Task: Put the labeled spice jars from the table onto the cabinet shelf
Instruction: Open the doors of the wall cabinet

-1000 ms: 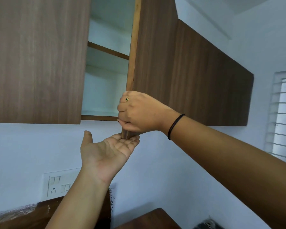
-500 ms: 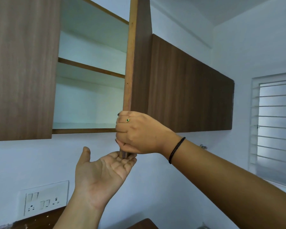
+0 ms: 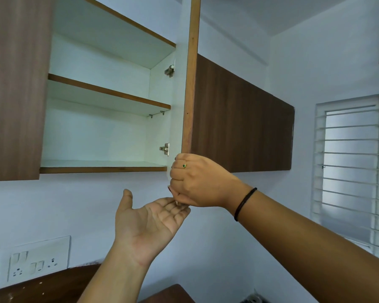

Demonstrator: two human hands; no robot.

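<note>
The wall cabinet (image 3: 101, 132) stood open, its white interior showing a middle shelf (image 3: 109, 92) and a bottom shelf (image 3: 103, 166), both bare. The cabinet door (image 3: 189, 79) was swung out edge-on toward the camera. The right hand (image 3: 197, 182) had its grip closed around the door's lower corner. The left hand (image 3: 149, 221) lay palm up just beneath it, grip open and holding nothing. No spice jars were in view.

Pale walls (image 3: 315, 68), barred window (image 3: 354, 162) at right, switch plate (image 3: 38, 259) low left.
</note>
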